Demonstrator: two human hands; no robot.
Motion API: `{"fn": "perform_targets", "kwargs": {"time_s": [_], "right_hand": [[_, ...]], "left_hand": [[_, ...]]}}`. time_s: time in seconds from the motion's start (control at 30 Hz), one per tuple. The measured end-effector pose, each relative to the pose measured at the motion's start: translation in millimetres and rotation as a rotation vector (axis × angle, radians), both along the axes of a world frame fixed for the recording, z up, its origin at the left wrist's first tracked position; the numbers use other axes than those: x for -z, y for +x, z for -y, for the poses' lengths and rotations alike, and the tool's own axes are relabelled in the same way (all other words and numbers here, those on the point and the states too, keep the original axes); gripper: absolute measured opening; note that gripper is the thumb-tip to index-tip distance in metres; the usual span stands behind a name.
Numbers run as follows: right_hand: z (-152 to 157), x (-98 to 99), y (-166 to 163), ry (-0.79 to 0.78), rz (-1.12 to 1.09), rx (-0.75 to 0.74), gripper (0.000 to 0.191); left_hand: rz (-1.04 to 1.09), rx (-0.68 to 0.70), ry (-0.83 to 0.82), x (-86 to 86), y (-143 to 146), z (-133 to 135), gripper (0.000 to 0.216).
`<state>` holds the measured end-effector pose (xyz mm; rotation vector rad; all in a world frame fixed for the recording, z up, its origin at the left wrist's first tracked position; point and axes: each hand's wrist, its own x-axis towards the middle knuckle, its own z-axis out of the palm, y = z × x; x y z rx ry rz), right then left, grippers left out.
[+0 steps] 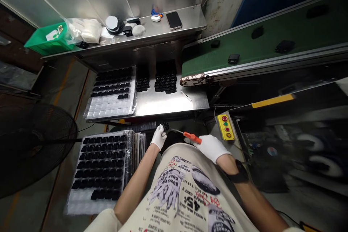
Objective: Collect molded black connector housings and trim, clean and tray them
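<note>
My left hand (159, 137), in a white glove, is closed in front of my body. At its fingertips is a small black plastic part (166, 125), partly hidden by the fingers. My right hand (214, 148), also gloved in white, grips a knife (192, 137) with an orange handle. Its thin blade points left towards the black part, with a gap between them. Beyond my hands, several rows of black parts (165, 78) stand on the metal table (163, 105), and a pen-like tool (186, 96) lies near them.
Trays of black parts (100, 163) (112, 90) are at the left, beside a fan (35, 148). A green conveyor (201, 58) carries black parts on the right, above a yellow button box (225, 127). The shelf (152, 34) holds a phone (174, 20) and a green bin (49, 41).
</note>
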<state>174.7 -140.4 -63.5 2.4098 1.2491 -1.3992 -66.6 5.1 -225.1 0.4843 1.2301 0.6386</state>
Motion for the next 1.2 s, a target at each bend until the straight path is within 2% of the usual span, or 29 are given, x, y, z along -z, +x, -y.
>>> {"fn": "perform_targets", "kwargs": {"time_s": [0.13,0.27,0.4,0.53,0.7,0.83,0.97,1.1,1.2], "right_hand": [[1,2.1,1,-0.038,-0.032,-0.001,0.036],[1,3.7,-2,-0.030,-0.034,-0.019,0.035],[-1,6.6,-8,-0.018,-0.006,-0.013,0.036],[-1,4.8,-10,-0.007,0.016,-0.011,0.036],[2,0.7,-10,-0.009,-0.002,-0.027,0.035],[7,0.6,-10,0.013,-0.062,-0.033,0.034],[11,3.0,-9,0.038,-0.030,0.039,0.034],[17,20.5,-8,-0.010,0.021,0.052,0.035],[14,44.5,-3,0.088,-0.035,0.116,0.022]], "left_hand": [[-0.204,0.065,0.138,4.0,-5,4,0.054],[-0.378,0.103,0.296,0.7,-13,1,0.043],[-0.409,0.168,0.391,-4.7,-22,-9,0.033],[-0.334,0.236,0.282,-1.7,-35,-19,0.033],[-0.093,0.270,0.055,4.5,-47,-23,0.031],[0.091,0.216,-0.075,10.5,-44,-19,0.026],[0.204,0.104,-0.161,20.1,-41,-13,0.037],[0.299,-0.002,-0.212,21.4,-40,-10,0.046],[0.386,-0.064,-0.227,8.6,-36,-10,0.040]]}}
